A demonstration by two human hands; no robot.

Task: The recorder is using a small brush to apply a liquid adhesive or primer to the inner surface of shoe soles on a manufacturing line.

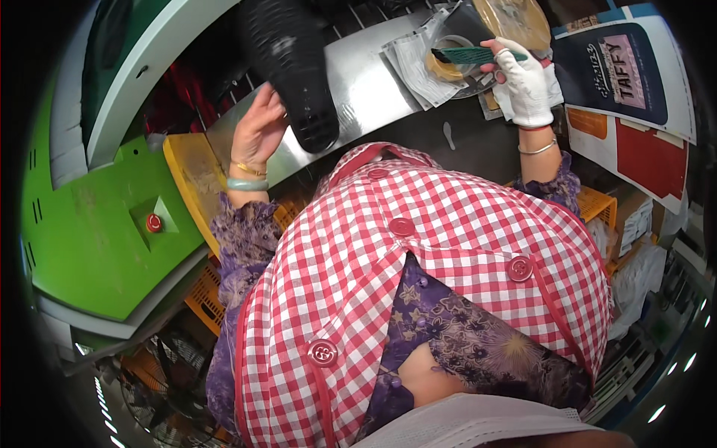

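A long black shoe-shaped piece (293,75) with a ribbed surface hangs over the left part of the metal worktop (366,75), its rounded end toward me. My bare left hand (260,128) is closed at its left edge, fingers bent and their tips partly hidden by it. Over on the right, my right hand (523,86) wears a white glove that leaves some fingertips bare. Pinched in it is a slim dark green tool (478,56) with a blackish end, pointing left. Beneath that tool lie a roll of yellowish tape (446,69) and pale printed packets (418,63).
Green machine housing (104,231) with a red button (154,222) stands at my left, beside a yellow panel (193,168). Printed boards (624,71) rise at the right. Orange crates (205,299) sit low on both sides. A fan (160,381) stands lower left.
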